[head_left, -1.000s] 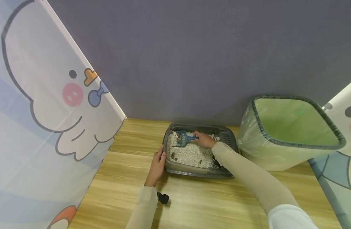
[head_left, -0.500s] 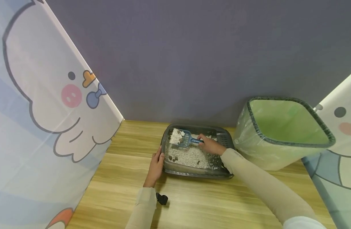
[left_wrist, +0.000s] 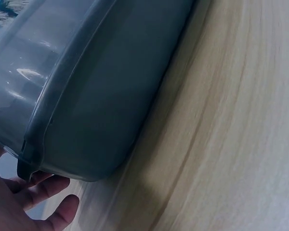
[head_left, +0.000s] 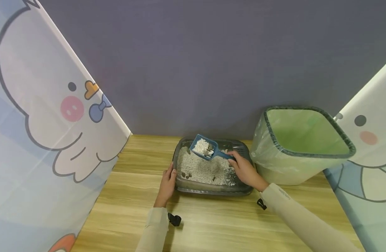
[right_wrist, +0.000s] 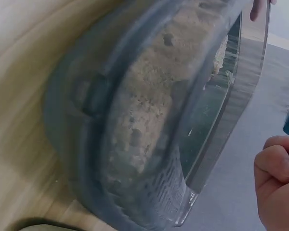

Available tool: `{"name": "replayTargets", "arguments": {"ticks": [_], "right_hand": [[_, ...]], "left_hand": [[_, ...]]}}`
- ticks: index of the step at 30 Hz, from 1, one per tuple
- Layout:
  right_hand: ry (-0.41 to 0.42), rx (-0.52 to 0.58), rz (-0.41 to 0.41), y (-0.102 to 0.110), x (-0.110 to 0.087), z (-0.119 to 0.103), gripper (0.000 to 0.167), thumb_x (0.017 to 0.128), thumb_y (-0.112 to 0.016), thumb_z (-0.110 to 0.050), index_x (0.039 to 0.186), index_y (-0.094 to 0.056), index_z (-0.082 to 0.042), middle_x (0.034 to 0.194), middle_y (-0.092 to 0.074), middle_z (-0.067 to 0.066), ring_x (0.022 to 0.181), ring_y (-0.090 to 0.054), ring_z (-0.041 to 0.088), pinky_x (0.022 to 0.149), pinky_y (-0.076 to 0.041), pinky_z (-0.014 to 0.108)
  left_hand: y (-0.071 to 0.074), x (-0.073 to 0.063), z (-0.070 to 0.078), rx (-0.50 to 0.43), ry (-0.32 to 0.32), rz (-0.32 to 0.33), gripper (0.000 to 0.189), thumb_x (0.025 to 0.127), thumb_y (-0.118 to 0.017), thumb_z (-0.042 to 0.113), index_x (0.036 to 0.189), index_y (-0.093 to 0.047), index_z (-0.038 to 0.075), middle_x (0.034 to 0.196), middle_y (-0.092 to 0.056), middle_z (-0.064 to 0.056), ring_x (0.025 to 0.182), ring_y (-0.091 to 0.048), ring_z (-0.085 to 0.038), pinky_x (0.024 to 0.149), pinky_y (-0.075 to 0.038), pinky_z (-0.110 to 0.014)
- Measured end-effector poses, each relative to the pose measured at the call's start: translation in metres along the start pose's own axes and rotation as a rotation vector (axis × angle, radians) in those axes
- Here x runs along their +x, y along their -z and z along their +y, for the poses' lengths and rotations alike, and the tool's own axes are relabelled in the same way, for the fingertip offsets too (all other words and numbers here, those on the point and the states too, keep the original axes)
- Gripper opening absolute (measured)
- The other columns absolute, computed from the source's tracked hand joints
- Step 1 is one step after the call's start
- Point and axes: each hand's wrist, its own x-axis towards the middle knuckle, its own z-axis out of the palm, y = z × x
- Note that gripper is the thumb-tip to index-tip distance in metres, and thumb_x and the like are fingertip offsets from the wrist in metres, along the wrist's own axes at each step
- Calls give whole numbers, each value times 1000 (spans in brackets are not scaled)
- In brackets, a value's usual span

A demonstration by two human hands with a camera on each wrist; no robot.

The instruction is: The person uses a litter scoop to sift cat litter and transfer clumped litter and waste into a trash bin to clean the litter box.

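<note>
A dark grey litter tray [head_left: 208, 190] filled with pale litter [head_left: 196, 169] sits on the wooden tabletop. My left hand [head_left: 167, 183] holds its left end by the rim; in the left wrist view the fingers [left_wrist: 43, 190] lie under the rim's corner. My right hand [head_left: 245, 171] grips the handle of a blue litter scoop [head_left: 215, 148]. The scoop's bowl is tilted over the back of the tray and carries pale litter and a few darker clumps [head_left: 208, 149]. In the right wrist view the curled right hand [right_wrist: 279, 180] shows beside the tray, with the scoop mostly out of frame.
A green bin [head_left: 300, 164] with a clear liner and dark patterned rim stands right of the tray. Several dark clumps [head_left: 186, 175] lie in the litter at front left. A grey wall [head_left: 193, 70] rises behind; cartoon-printed panels [head_left: 38, 115] flank the table.
The right hand has drawn the scoop out of the litter, up and to the right, with litter and clumps in its bowl. The left hand stays at the tray's left end.
</note>
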Motion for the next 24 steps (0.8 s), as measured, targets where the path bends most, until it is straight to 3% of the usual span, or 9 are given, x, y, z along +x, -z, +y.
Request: {"name": "replayTargets", "arguments": {"ticks": [4, 13, 18, 24], "right_hand": [[30, 18, 39, 1, -6, -3, 31, 103, -41, -23, 131, -45, -11, 92, -56, 1, 60, -44, 15, 54, -37, 32], [111, -18, 206, 2, -9, -14, 25, 97, -55, -16, 121, -55, -9, 88, -61, 3, 61, -48, 11, 52, -38, 29], [85, -2, 221, 2, -13, -16, 26, 96, -56, -13, 122, -56, -8, 93, -62, 5, 63, -51, 8, 49, -38, 27], [27, 9, 229, 3, -19, -27, 32, 99, -52, -21, 124, -56, -2, 91, -66, 4, 57, -52, 7, 47, -38, 28]], "left_hand": [[0, 0, 0, -3, -4, 4, 55, 103, -34, 43, 150, -30, 15, 112, -46, -17, 83, -46, -27, 76, -38, -46], [1, 1, -3, 4, -27, 5, 55, 103, -34, 40, 149, -30, 12, 107, -46, -16, 81, -44, -25, 74, -38, -45], [1, 0, -3, -4, -41, -2, 54, 103, -34, 40, 150, -29, 13, 111, -46, -18, 86, -47, -29, 78, -39, -51], [1, -1, -4, 1, -41, 9, 53, 104, -34, 38, 150, -30, 12, 115, -47, -20, 94, -49, -32, 83, -39, -55]]}}
